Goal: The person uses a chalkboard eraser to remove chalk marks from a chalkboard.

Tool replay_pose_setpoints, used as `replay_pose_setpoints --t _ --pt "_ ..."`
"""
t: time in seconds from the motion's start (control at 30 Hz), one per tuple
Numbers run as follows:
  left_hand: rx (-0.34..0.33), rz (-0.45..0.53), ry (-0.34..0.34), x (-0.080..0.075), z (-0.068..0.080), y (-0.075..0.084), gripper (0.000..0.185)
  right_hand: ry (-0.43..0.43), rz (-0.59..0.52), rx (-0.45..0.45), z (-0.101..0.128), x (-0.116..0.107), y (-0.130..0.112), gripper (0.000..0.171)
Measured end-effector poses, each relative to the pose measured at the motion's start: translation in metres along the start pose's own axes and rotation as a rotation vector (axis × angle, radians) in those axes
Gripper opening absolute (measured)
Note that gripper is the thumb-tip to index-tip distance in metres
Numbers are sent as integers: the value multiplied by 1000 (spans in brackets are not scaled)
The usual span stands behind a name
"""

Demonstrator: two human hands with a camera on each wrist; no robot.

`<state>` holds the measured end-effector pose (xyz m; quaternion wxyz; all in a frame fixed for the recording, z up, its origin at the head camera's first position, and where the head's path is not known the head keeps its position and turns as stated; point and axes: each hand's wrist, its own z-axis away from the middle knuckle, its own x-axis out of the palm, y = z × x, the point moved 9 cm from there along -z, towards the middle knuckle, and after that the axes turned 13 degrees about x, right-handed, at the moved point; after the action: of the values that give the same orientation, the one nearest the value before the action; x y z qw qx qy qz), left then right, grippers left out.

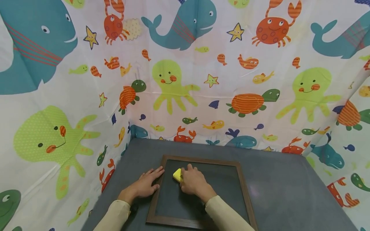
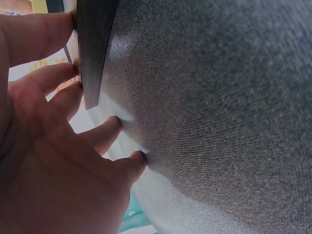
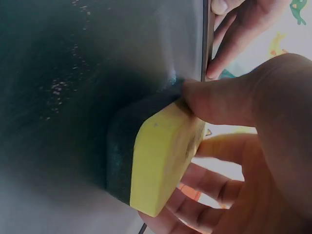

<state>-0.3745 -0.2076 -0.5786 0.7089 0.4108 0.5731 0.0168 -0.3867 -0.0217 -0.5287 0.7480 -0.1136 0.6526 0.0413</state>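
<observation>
A dark chalkboard (image 1: 214, 189) in a brown wooden frame (image 1: 199, 158) lies flat on the grey table. My right hand (image 1: 194, 180) grips a yellow board eraser (image 1: 177, 175) on the board's upper left part. In the right wrist view the eraser (image 3: 155, 161) has a dark felt side against the board, with thumb and fingers on its opposite edges. Faint chalk specks (image 3: 59, 90) show on the surface beside it. My left hand (image 1: 146, 183) rests at the frame's left side with fingers spread. Its thumb and some fingertips touch the frame's outer edge (image 2: 92, 53), while two other fingertips reach the table cloth.
Grey cloth (image 1: 277, 186) covers the table around the board, with more of it to the right. A white curtain (image 1: 202, 73) printed with sea animals stands behind the table and along both sides.
</observation>
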Motion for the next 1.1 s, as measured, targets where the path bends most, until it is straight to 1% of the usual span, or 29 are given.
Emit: replay_pose_setpoints --t 0.17,0.43,0.67,0.77,0.97,1.1 --pt "-2 1 1 0 0 1 70 -20 50 -62 3 1 -9 66" --pt "3 1 -3 -1 0 3 69 -35 64 -132 12 0 -15 65" --pt "7 6 -4 0 1 3 69 -68 86 -211 27 1 -19 66" --pt "15 4 -1 0 1 3 68 -95 66 -244 35 1 -17 67" --pt "16 10 -8 2 2 2 68 -177 -13 -303 48 2 -9 68" --pt "20 23 -3 1 3 3 68 -203 -53 -328 55 1 -2 69"
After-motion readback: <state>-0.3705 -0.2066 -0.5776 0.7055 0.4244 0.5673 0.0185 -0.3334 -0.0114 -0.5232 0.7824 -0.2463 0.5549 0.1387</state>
